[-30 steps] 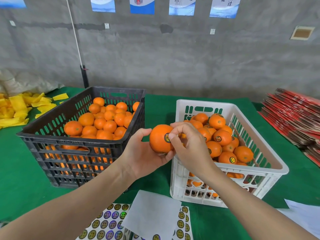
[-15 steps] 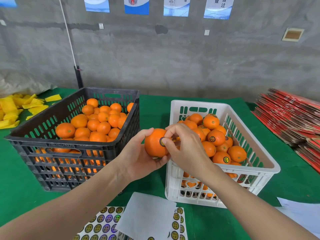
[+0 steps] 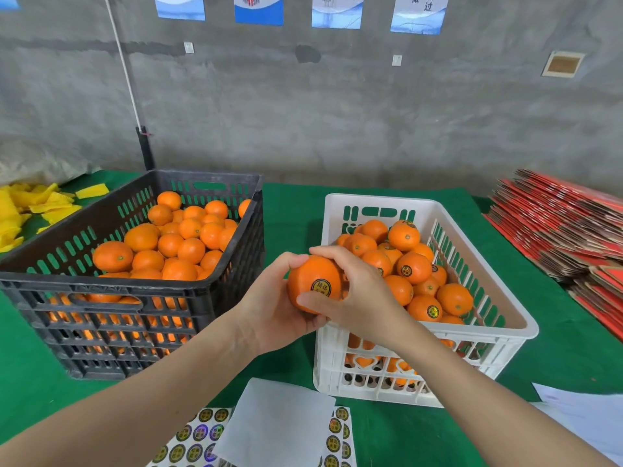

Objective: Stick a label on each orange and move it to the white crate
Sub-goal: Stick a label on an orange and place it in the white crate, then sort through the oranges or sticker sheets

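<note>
Your left hand [image 3: 273,311] cups the glossy orange [image 3: 308,279], round gold-and-black label [image 3: 321,287] facing you, right hand [image 3: 365,298] gripping its 3 o'clock side

Green worktop [image 3: 293,210]: black crate [image 3: 33,288] left of the left hand [image 3: 269,315], white crate [image 3: 499,335] right, label sheets [image 3: 199,436] nearer.

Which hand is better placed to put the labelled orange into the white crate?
Likely the right hand: it grips the orange next to the white crate; the left hand is farther.
</note>
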Action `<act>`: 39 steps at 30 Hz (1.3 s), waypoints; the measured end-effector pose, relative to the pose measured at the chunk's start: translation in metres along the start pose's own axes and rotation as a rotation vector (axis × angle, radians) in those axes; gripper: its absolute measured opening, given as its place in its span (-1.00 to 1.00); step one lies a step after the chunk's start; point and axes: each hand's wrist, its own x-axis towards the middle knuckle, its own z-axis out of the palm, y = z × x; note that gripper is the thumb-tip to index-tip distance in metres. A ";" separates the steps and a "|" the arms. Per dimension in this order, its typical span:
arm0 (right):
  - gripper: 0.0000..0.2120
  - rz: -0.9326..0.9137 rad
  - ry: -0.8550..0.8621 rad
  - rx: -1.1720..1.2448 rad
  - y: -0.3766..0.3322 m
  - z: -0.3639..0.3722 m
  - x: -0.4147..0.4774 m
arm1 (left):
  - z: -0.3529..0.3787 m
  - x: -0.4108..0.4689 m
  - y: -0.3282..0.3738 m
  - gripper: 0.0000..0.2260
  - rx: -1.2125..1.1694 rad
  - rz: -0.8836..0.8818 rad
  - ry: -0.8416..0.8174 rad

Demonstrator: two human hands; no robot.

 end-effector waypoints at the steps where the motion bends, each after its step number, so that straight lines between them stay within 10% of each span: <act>1: -0.37 -0.001 -0.019 -0.016 0.003 -0.004 0.002 | 0.005 0.004 0.000 -0.57 0.012 -0.007 -0.016; 10: -0.37 0.256 0.312 -0.113 0.106 -0.050 0.104 | 0.021 0.063 0.000 -0.31 0.175 -0.039 0.153; 27: -0.14 0.554 -0.049 -0.575 0.215 0.000 0.208 | -0.001 0.088 0.005 -0.69 0.139 -0.054 0.182; 33: -0.55 0.097 0.332 -0.355 0.145 -0.014 0.195 | -0.007 0.063 0.018 -0.86 0.419 0.076 0.122; 39: -0.81 -0.341 0.235 -0.179 0.037 0.029 0.153 | -0.053 0.011 0.092 -0.88 0.578 0.406 0.264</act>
